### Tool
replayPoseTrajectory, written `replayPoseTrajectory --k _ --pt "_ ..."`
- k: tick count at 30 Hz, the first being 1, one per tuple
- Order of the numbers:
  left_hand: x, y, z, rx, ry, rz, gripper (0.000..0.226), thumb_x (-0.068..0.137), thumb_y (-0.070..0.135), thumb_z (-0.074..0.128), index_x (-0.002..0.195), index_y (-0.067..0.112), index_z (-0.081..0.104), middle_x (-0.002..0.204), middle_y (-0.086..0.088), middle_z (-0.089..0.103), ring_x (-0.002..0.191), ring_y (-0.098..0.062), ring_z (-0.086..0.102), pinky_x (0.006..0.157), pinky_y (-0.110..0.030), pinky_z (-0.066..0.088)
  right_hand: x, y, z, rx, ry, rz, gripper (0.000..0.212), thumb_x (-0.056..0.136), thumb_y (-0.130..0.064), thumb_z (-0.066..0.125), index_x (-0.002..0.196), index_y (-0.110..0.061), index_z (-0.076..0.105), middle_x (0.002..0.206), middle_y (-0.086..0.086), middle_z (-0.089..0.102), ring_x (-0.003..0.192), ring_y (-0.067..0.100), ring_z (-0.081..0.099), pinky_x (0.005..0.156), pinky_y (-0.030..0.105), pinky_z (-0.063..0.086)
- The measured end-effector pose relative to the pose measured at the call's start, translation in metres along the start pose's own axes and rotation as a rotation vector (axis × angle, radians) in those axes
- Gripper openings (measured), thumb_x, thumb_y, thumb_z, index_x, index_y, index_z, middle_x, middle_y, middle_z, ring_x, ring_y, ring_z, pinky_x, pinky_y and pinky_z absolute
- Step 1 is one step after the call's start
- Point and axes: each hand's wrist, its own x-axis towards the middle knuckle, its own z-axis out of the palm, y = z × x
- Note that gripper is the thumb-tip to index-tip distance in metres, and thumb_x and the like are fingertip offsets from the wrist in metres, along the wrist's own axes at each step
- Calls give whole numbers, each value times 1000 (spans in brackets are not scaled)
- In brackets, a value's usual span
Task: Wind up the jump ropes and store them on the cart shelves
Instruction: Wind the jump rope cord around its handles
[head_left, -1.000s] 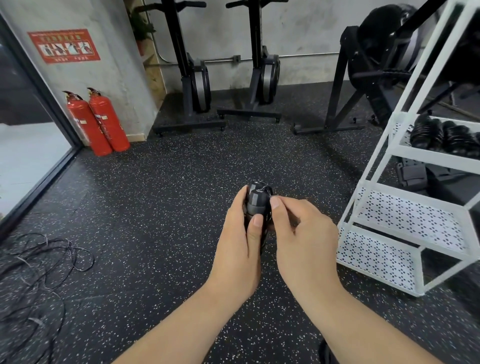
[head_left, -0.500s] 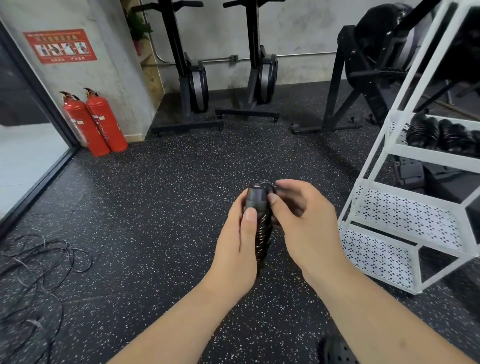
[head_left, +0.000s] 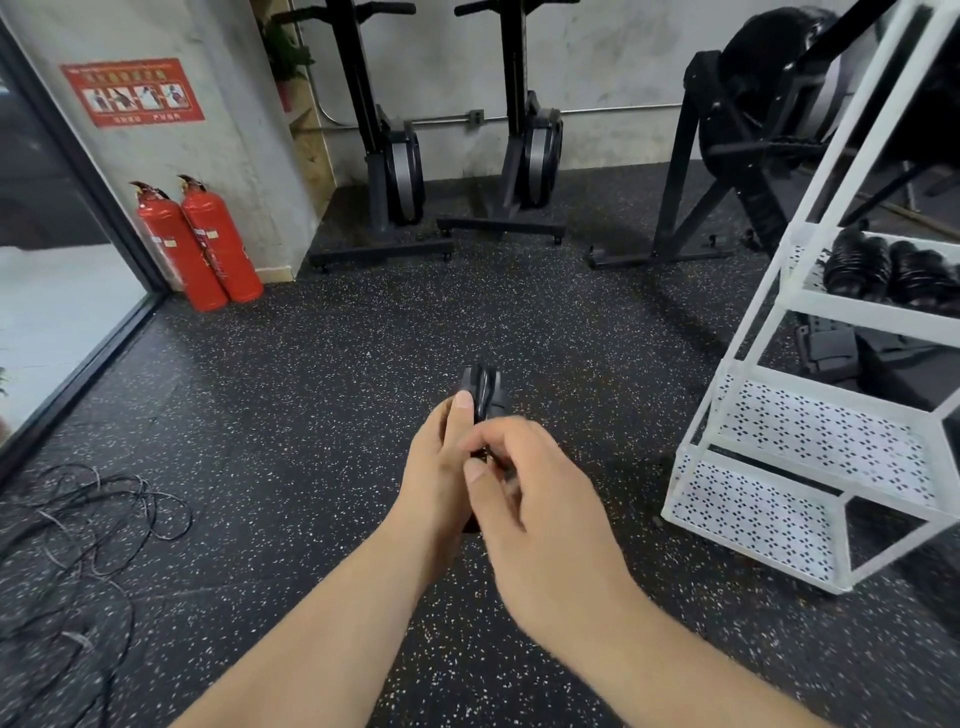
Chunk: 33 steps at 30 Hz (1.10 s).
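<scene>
A wound black jump rope (head_left: 483, 389) stands upright between my hands at the centre of the view, its handles together with cord wrapped round them. My left hand (head_left: 441, 467) grips the bundle from the left, thumb lying up along it. My right hand (head_left: 524, 493) is curled against its lower part, fingers pinching the cord; the lower bundle is hidden behind it. The white cart (head_left: 810, 431) stands to the right, with several wound black ropes (head_left: 883, 270) on an upper shelf. Loose black jump ropes (head_left: 88, 525) lie tangled on the floor at the left.
Two red fire extinguishers (head_left: 197, 244) lean by the wall at the left, beside a glass door. Black exercise machines (head_left: 395, 156) stand along the back wall and behind the cart. The speckled rubber floor (head_left: 311, 389) stretches ahead of me.
My right hand slid from the top of the bundle down to its lower part. My left thumb shifted up along the handles, and both hands drew slightly toward me.
</scene>
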Motion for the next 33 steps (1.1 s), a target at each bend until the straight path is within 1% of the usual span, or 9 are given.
replayPoseTrajectory --k 2,6,8,11,15,17,22,29,33 --pt "-3 4 0 -11 -6 13 38 112 51 46 111 27 76 104 -5 79 97 -28 74 93 -50 59 15 17 -12 130 58 88 18 106 -23 61 105 -40 66 97 -18 67 79 2 62 77 21 48" --pt "-19 13 14 18 -155 38 37 113 48 42 126 31 71 115 -8 78 99 -24 71 91 -48 58 53 51 -45 1035 100 502 19 100 0 64 109 -16 69 80 2 61 59 11 49 56 27 46" --pt "-26 12 21 -5 -209 21 34 112 44 45 135 33 68 124 2 77 115 -17 71 103 -43 56 57 61 -40 1002 129 510 18 100 -3 67 111 -16 73 88 2 71 64 10 58 60 25 48" --pt "-29 16 27 58 -213 85 31 110 37 57 140 36 65 128 13 75 121 -5 68 108 -33 52 47 62 -30 670 218 436 19 108 -25 61 108 -29 80 102 -11 80 87 4 71 84 25 53" --pt "-20 12 36 314 -59 187 31 99 44 73 124 58 60 116 27 71 110 6 66 97 -22 53 38 57 -24 658 114 446 44 110 -57 37 102 -37 75 87 -32 75 82 -21 65 70 5 46" --pt "-18 6 40 503 -29 238 46 92 57 73 132 60 51 124 25 64 115 5 61 98 -27 51 37 55 -23 682 111 473 44 110 -57 40 111 -30 75 96 -22 79 88 -12 70 82 15 51" --pt "-29 3 59 780 -97 318 80 91 56 72 155 34 29 131 11 37 107 -18 63 91 -40 55 36 56 -37 849 257 659 45 106 -56 54 107 -19 80 99 3 83 102 22 78 98 44 58" --pt "-55 6 102 807 -99 409 77 89 59 74 151 34 35 123 12 32 96 -25 65 83 -45 56 13 57 -75 965 436 758 44 103 -54 60 104 -14 77 98 9 82 92 25 79 88 41 62" --pt "-72 15 128 744 -125 433 75 90 60 72 150 40 33 123 11 36 95 -21 66 84 -46 58 -5 56 -109 887 412 699 46 106 -55 55 100 -17 80 95 7 83 97 27 78 97 45 59"
